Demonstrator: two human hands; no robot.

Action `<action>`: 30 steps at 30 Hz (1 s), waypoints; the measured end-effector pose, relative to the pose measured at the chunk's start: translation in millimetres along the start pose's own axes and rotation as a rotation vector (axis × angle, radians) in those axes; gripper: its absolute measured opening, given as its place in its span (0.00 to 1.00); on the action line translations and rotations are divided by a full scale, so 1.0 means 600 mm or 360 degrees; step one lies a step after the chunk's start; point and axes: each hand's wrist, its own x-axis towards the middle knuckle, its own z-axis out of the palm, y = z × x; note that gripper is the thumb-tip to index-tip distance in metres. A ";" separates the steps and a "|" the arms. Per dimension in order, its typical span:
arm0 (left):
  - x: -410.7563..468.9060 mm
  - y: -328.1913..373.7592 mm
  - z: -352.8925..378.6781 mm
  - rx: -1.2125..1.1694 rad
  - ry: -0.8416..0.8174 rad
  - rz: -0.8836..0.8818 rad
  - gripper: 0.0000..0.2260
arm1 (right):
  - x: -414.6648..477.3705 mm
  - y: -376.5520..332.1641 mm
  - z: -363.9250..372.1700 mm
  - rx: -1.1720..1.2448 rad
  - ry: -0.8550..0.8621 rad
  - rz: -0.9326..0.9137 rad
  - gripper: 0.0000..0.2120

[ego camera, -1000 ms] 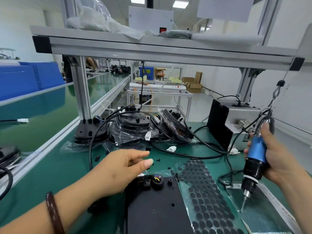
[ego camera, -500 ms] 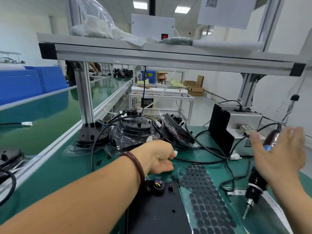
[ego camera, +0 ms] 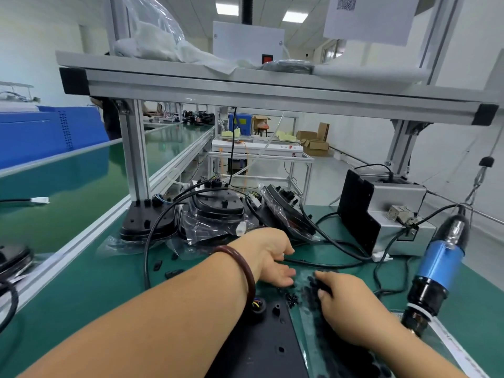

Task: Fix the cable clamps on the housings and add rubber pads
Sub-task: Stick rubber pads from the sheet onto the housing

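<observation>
**Item: housing [ego camera: 261, 347], black, flat.** Lies at the near edge of the mat, between the forearms, with a wired grommet at its far corner.

**Pad sheet [ego camera: 321, 350].** Clear film with black round rubber pads, just right of the housing and touching it.

**Right hand [ego camera: 346, 304].** Fingers curled down onto the far end of the sheet. Blur hides whether a pad is pinched; cannot tell.

**Left hand [ego camera: 272, 260].** Fingers loosely extended, holding nothing, tips at the sheet's far edge.

**Step, as judged:** peeling a pad. Advice: pin the film flat with the left hand, lift the pad by its rim, keep the sticky face clean and press it squarely onto the housing.

**Screws [ego camera: 291, 298].** Small loose cluster between housing and sheet.

**Clamps [ego camera: 173, 273].** Loose black pieces, left of the hands.

**Screwdriver [ego camera: 439, 268].** Blue, hanging unheld at right.

**Surroundings.** Green mat [ego camera: 95, 290]; bagged housings [ego camera: 218, 208] with cables behind; grey box [ego camera: 398, 214]; aluminium frame [ego camera: 245, 88] overhead; green conveyor [ego camera: 68, 170] at left; factory hall beyond.
</observation>
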 end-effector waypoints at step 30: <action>-0.030 -0.019 -0.017 0.0297 -0.0359 0.0284 0.26 | -0.017 -0.012 0.013 0.0624 0.0350 -0.0142 0.14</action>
